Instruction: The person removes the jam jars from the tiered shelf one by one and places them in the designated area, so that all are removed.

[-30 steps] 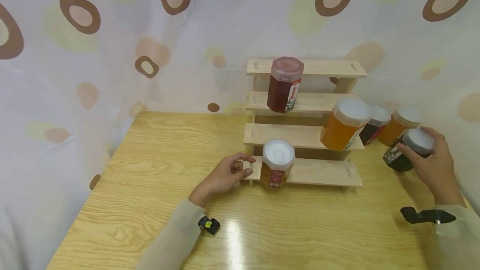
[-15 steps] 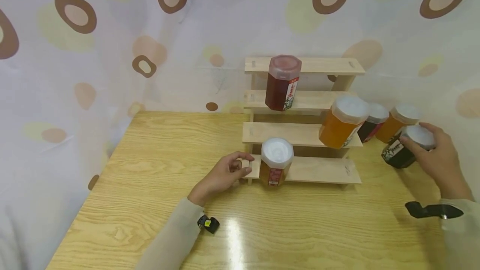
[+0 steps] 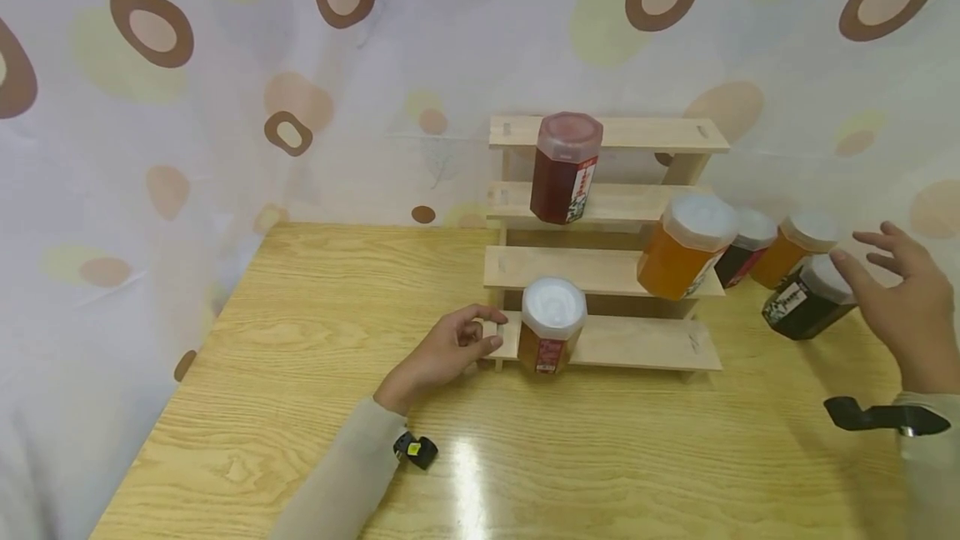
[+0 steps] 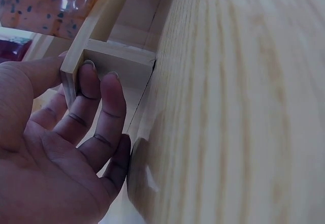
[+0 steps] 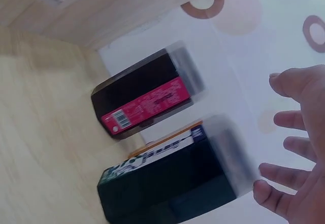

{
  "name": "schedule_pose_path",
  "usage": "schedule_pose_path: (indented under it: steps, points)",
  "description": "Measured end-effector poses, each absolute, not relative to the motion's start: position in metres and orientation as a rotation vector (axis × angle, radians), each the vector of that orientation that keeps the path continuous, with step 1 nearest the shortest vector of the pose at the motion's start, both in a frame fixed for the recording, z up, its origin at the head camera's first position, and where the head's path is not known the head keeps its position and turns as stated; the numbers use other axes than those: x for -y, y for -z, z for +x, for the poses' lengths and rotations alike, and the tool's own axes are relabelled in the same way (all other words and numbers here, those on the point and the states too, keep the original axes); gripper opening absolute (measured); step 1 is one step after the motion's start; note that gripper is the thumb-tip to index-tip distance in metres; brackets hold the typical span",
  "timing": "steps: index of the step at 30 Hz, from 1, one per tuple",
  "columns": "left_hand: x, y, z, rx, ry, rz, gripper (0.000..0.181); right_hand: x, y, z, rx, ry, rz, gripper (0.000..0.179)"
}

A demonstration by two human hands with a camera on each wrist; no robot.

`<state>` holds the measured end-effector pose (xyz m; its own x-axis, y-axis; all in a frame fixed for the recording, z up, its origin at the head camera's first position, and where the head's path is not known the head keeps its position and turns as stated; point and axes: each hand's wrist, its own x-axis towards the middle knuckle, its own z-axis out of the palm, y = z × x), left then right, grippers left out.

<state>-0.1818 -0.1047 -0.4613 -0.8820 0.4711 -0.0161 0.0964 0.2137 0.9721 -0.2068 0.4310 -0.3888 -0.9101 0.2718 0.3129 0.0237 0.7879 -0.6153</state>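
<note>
My left hand [image 3: 438, 357] pinches the left end of the lowest board of a stepped wooden rack [image 3: 645, 342]; in the left wrist view its fingertips curl behind the board [image 4: 76, 64]. My right hand [image 3: 903, 298] is spread, with a gap between it and the lid of a dark jar [image 3: 802, 311] in the right wrist view. That jar stands on the table right of the rack. An amber jar [image 3: 553, 327] sits on the lowest board close to my left hand. An orange jar [image 3: 678, 252] stands on the second board, toward its right end, and a dark red jar [image 3: 562, 177] higher up at the left.
Behind the dark jar stand another orange jar [image 3: 783, 252] and a dark jar with a pink label [image 5: 147, 104], both beside the rack. A patterned curtain [image 3: 465, 65] hangs along the back of the wood-grain table [image 3: 322, 340] and down its sides.
My right hand has let go of the dark jar and drawn back to the right, its fingers spreading. The jar stays on the table. My left hand keeps its hold on the rack.
</note>
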Motion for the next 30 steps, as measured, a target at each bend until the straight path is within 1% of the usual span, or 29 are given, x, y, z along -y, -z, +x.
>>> schedule_pose_path:
  steps: [10, 21, 30]
  points:
    - [0.105, 0.462, -0.182, -2.171, -1.723, 0.531, 0.032, -0.41, 0.362, -0.202, 2.472, -0.919, -0.301, 0.058]
    - [0.104, 0.461, -0.182, -2.175, -1.729, 0.542, 0.031, -0.378, 0.329, -0.205, 2.421, -0.956, -0.047, 0.065]
    - [0.104, 0.463, -0.183, -2.179, -1.724, 0.536, 0.03, -0.352, 0.319, -0.206, 2.349, -1.116, 0.01, 0.063]
